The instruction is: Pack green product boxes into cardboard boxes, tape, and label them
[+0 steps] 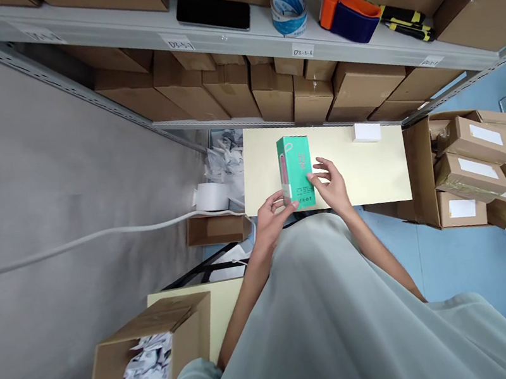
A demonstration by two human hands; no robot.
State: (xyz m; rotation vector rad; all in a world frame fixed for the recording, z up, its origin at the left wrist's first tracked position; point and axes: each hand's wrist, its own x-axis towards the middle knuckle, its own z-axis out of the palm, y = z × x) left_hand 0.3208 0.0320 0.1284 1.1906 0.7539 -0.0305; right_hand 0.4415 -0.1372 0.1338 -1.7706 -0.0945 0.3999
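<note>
A green retail box (298,169) with printed text and a pink item pictured on its side stands tilted over a pale yellow table (336,170). Its lower left corner is pinched by my left hand (273,217), thumb across the bottom front and fingers along the side. My right hand (332,186) is at the box's right edge; its thumb tip touches the front, while the other fingers are spread apart beside the box. A small white box (366,132) lies farther back on the table, right of my right hand.
Above the table, a metal shelf (229,36) carries cardboard boxes, a black phone (213,12), blue tape roll (289,12), orange-and-blue tape dispenser (349,15) and yellow-black cutters (406,23). A carton of taped boxes (421,175) stands right; a carton with crumpled paper (150,372) sits lower left.
</note>
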